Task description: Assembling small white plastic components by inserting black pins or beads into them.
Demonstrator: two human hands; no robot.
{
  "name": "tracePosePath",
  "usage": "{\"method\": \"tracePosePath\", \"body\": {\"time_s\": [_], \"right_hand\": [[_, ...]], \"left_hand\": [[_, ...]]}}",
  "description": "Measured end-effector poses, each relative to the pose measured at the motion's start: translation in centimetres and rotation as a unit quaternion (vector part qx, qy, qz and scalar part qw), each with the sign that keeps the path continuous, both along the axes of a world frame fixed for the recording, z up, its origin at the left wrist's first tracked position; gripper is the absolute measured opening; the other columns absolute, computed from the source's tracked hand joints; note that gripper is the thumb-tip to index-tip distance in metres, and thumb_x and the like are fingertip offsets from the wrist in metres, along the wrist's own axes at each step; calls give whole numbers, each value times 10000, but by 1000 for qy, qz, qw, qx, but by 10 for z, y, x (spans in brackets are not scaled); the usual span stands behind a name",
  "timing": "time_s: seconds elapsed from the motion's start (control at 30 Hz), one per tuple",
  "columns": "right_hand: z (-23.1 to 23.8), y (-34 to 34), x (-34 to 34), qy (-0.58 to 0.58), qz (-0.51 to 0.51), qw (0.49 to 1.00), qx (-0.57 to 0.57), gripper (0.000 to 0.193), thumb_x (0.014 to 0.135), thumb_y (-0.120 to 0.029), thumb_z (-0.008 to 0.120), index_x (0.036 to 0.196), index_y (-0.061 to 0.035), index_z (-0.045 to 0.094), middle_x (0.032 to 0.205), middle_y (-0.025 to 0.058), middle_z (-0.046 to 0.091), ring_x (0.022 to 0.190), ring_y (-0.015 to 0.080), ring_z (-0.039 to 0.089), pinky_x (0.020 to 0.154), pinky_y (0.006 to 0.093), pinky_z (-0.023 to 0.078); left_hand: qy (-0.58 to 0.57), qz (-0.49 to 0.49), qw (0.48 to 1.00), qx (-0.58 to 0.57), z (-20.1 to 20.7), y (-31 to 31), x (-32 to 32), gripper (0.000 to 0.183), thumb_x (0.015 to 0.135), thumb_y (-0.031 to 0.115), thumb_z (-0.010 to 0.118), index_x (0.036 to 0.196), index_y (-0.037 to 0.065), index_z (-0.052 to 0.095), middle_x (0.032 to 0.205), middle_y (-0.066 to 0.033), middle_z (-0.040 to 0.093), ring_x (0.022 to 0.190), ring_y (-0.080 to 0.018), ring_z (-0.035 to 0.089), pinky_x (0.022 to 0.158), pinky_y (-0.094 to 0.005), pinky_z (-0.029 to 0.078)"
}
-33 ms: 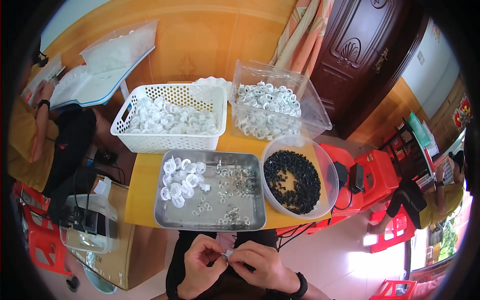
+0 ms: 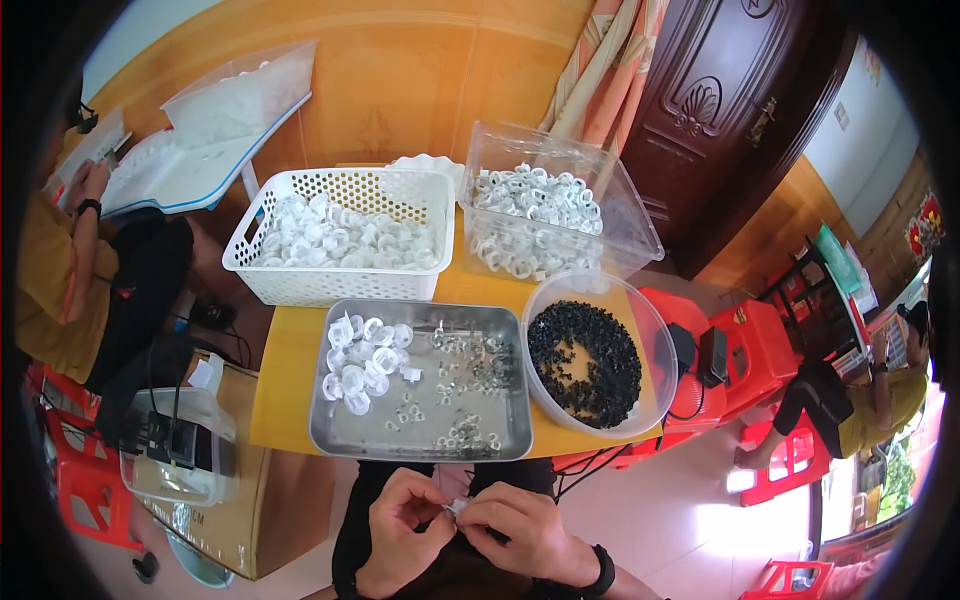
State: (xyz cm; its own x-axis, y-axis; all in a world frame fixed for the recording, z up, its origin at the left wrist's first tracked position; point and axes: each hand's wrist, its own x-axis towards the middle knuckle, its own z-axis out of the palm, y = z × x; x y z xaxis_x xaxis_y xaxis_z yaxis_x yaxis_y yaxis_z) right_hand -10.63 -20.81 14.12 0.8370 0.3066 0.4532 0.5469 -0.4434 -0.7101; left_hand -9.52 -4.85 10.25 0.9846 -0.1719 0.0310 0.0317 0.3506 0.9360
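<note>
Both hands close: left hand and right hand pinch one small whitish piece, mostly hidden by fingers, over the lap, near the metal tray. Tray holds white round parts, left. Writing: dark print on cardboard box, lower left; small, partly legible.

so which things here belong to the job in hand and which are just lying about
Likely the job's: small pale piece being held, metal tray, white basket, clear bin, round tub of black pieces

Probably just lying about: cardboard box, red stool, patterned curtain
</note>
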Motion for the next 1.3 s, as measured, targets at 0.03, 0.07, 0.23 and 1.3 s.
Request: {"method": "tracePosePath", "body": {"time_s": [0.03, 0.07, 0.23, 1.3], "right_hand": [[0, 1, -1, -7, -2, 1000, -10, 223, 692, 18, 697, 892, -47, 621, 832, 77, 595, 689, 240, 616, 589, 313, 516], [0, 3, -2, -13, -3, 1000, -20, 229, 682, 18, 700, 886, -49, 621, 820, 78, 592, 686, 240, 614, 585, 315, 514], [6, 7, 1, -27, -15, 999, -19, 210, 655, 27, 709, 830, -50, 623, 760, 82, 582, 662, 246, 607, 561, 319, 502], [20, 19, -26, 56, -62, 986, 141, 214, 713, 96, 683, 893, -2, 623, 880, 83, 591, 743, 131, 619, 602, 231, 524]], "left_hand": [[0, 2, 1000, 1, 1, 0, 0, 234, 689, -183, 563, 841, -8, 532, 938, -64, 477, 848, -135, 562, 766, -242, 492], [-9, 13, 1000, 18, 2, 1, 0, 227, 680, -182, 560, 827, -10, 539, 929, -68, 483, 842, -141, 558, 759, -243, 485], [-51, 55, 994, 78, 10, 1, 2, 180, 648, -150, 568, 769, -17, 574, 884, -98, 521, 828, -166, 545, 715, -249, 452], [-75, -47, 996, -24, 27, 20, -30, 188, 809, -119, 607, 991, -72, 609, 991, -91, 518, 880, -165, 611, 783, -266, 527]]}}
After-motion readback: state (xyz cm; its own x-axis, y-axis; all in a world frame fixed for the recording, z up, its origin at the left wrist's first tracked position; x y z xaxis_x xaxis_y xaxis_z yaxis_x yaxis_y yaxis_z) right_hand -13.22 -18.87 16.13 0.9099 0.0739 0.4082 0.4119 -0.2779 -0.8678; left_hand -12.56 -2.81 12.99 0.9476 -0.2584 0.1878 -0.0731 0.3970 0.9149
